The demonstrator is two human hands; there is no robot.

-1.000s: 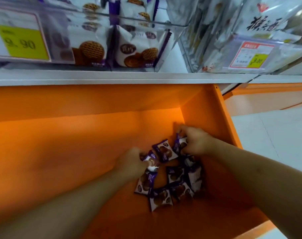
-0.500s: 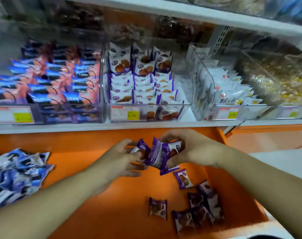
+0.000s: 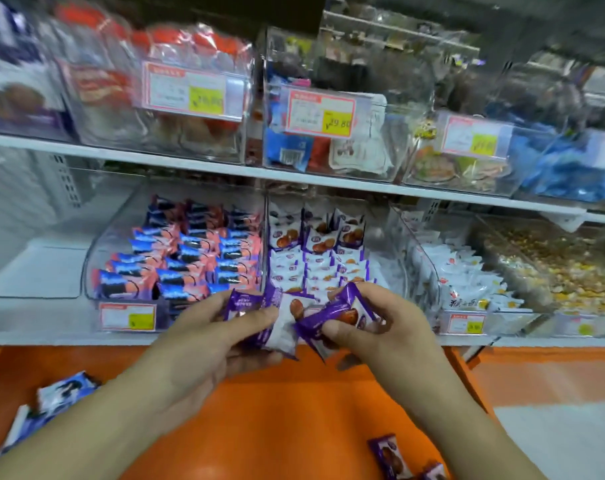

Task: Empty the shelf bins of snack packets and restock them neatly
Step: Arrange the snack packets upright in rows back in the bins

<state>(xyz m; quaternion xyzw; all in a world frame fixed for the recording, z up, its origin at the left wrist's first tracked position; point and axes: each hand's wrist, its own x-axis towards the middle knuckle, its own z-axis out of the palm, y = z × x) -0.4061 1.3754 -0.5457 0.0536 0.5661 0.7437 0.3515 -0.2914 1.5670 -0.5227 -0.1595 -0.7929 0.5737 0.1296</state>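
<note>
My left hand (image 3: 211, 344) and my right hand (image 3: 384, 327) together grip a bunch of purple-and-white snack packets (image 3: 287, 320) in front of the lower shelf. Right behind them stands a clear bin (image 3: 387, 244) with rows of the same purple-and-white packets (image 3: 315, 251), which the hands partly hide at its front. Two loose purple packets (image 3: 389, 457) lie on the orange ledge (image 3: 294, 410) at the bottom right.
A clear bin of blue-and-pink packets (image 3: 187, 258) stands to the left, a bin of white packets (image 3: 460, 275) to the right. Blue-and-white packets (image 3: 62, 393) lie on the ledge at the left. The upper shelf holds several bins with price tags (image 3: 320, 112).
Both hands have risen from the orange ledge to the front of the lower shelf bin, carrying a bunch of purple packets. The view has tilted upward.
</note>
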